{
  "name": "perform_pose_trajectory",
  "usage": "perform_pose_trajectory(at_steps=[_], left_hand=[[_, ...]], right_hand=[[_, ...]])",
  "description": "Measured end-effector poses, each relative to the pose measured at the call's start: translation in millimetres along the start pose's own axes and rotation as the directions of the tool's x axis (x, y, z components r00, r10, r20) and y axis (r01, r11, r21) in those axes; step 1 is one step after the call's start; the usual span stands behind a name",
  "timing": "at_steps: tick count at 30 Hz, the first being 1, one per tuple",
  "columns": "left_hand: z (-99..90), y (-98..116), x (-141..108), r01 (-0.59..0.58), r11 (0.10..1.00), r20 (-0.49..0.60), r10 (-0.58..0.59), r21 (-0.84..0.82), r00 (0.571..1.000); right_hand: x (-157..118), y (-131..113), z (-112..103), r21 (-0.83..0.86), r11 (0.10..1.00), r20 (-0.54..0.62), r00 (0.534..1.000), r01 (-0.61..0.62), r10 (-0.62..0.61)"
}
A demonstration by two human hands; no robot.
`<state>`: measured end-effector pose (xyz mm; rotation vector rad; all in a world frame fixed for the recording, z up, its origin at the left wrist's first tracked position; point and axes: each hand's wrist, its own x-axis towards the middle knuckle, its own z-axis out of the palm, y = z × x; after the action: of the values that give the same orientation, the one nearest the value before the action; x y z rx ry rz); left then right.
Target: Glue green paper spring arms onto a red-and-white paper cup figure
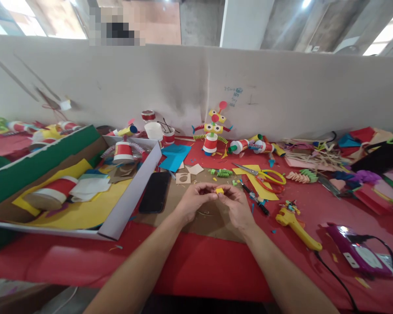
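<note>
Pinches a small yellow piece above the brown board, with left hand and right hand both closed narrow, fingertips meeting around it; reaches in over the near edge of the red tabletop, with bare forearms slanting inward to the board.

To the right of the board and near, has a purple device with a black cord, then a yellow glue gun with a cord of its own; along the board's left edge, has a black phone; beyond that phone, farther left of the board, has an open box with yellow sheets and a red-and-white cup inside.

At the board's right edge, shows a dark-handled tool; just past it, shows yellow paper under scissors with yellow and red handles; toward the board's far edge, shows a green coil and a square card with a round hole.

Beyond the board, has blue paper to the left and an upright cup figure with eyes; far right of it, has a heap of thin strips; behind everything, shows a pale partition.
</note>
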<state>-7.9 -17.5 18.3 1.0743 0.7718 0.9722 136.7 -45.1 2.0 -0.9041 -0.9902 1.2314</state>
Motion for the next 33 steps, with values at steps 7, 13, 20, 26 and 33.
perform_pose_trajectory(at_steps=[7, 13, 20, 26, 33], left_hand=[[-0.1, 3.1, 0.5, -0.068, 0.996, 0.037, 0.07, -0.065, 0.997], [-4.3, 1.5, 0.9, -0.04, 0.997, 0.084, 0.046, -0.072, 0.995], [-12.3, 3.5, 0.4, -0.137, 0.979, 0.213, 0.103, 0.149, 0.972], [-18.1, 3.6, 4.6, -0.206, 0.953, 0.254, 0.147, 0.224, 0.956], [-21.5, 8.5, 4.3, -0.133, 0.959, 0.314, 0.05, 0.25, 0.948]], right_hand=[[4.2, 1.7, 2.8, 0.151, 0.981, 0.057, 0.992, -0.123, 0.116], [4.0, 0.0, 2.5, 0.125, 0.988, 0.113, 0.991, -0.091, 0.077], [6.4, -4.6, -4.7, 0.084, 0.982, 0.215, 0.965, -0.17, 0.149], [9.5, -7.6, -11.8, -0.155, 0.987, 0.274, 0.962, 0.03, 0.013], [8.9, -20.3, -17.6, -0.536, 0.732, 0.405, 0.889, 0.421, -0.215]])
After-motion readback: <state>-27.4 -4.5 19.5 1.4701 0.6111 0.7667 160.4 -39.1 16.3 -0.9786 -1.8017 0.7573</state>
